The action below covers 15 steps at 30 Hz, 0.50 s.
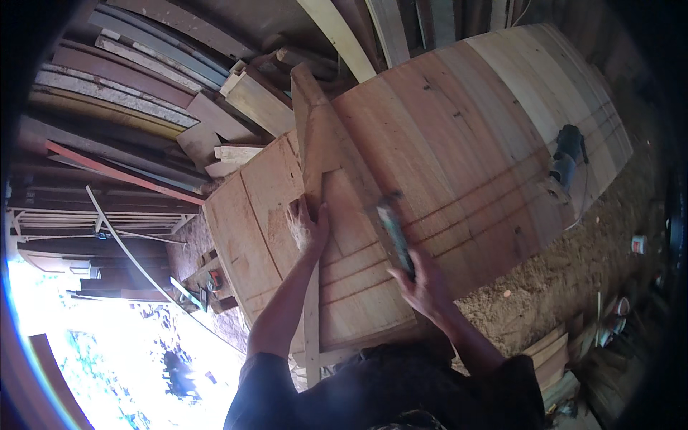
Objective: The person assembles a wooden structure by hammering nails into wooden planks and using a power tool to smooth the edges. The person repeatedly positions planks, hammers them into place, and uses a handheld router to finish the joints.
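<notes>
An A-shaped wooden frame [347, 154] lies across a broad panel of joined planks [444, 150], its narrow end pointing away from me. My left hand [312, 223] is closed around the frame's left leg, with a rough pale piece of wood [296, 223] beside the fingers. My right hand [424, 285] grips the dark lower end of a hammer-like tool [394, 233], greenish and smeared by motion. That tool's upper end is over the frame's right leg. Its exact head shape is blurred.
A dark corded power tool [566, 159] rests on the panel's right part. Stacked boards [136, 79] fill the far left. Sawdust [516, 301] covers the ground at right, near a small white tub [638, 244]. An orange-and-black tool [214, 280] lies left of the panel.
</notes>
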Tool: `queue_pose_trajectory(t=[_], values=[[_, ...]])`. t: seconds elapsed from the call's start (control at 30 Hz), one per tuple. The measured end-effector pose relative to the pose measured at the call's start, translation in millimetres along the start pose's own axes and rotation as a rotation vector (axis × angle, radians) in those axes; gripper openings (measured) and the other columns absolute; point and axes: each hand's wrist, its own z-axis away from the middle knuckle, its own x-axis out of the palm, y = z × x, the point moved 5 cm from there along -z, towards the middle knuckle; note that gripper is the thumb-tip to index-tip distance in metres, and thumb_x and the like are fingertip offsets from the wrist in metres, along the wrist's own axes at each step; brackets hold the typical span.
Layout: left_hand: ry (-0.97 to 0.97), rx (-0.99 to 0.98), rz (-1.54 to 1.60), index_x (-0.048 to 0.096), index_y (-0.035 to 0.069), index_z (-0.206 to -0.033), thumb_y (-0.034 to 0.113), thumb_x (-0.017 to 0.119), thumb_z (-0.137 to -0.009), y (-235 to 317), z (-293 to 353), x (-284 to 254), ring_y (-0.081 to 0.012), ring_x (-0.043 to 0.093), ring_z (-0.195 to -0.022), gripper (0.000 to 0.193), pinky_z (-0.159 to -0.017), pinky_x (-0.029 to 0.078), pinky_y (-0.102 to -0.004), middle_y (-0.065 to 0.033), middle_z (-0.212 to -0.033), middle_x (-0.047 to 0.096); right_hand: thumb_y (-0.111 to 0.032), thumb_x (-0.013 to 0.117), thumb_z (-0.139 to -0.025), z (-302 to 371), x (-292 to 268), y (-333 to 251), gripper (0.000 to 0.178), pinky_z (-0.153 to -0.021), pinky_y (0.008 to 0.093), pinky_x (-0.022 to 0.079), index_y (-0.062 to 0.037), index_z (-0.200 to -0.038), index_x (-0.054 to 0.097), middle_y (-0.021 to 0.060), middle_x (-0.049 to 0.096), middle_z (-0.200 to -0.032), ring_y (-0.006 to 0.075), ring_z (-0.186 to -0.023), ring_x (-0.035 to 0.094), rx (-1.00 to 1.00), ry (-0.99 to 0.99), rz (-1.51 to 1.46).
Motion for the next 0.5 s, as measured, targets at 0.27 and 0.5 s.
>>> queue_pose_trajectory(t=[0.27,0.5], values=[[-0.027,-0.204,0.125,0.065,0.003,-0.129,0.030,0.070,-0.095,-48.4,13.1,18.1,-0.0425,0.057,-0.119,0.044,-0.101,0.048,-0.0538,-0.0208,-0.126,0.059,-0.012,0.070,-0.092,-156.4,171.7,-68.0,0.063,-0.107,0.0504,0.054,0.0052,-0.150,0.053,0.0328,0.068,-0.131,0.0463,-0.123,0.068,-0.167,-0.292,-0.270],[-0.111,-0.208,0.269,0.063,0.004,-0.138,0.029,0.070,-0.094,-7.9,4.3,3.8,-0.0411,0.054,-0.123,0.051,-0.103,0.045,-0.0529,-0.0191,-0.133,0.058,-0.011,0.068,-0.085,-190.1,188.2,-56.8,0.055,-0.098,0.0527,0.058,0.0050,-0.137,0.064,0.0345,0.072,-0.113,0.0475,-0.111,0.072,-0.047,-0.202,-0.177]])
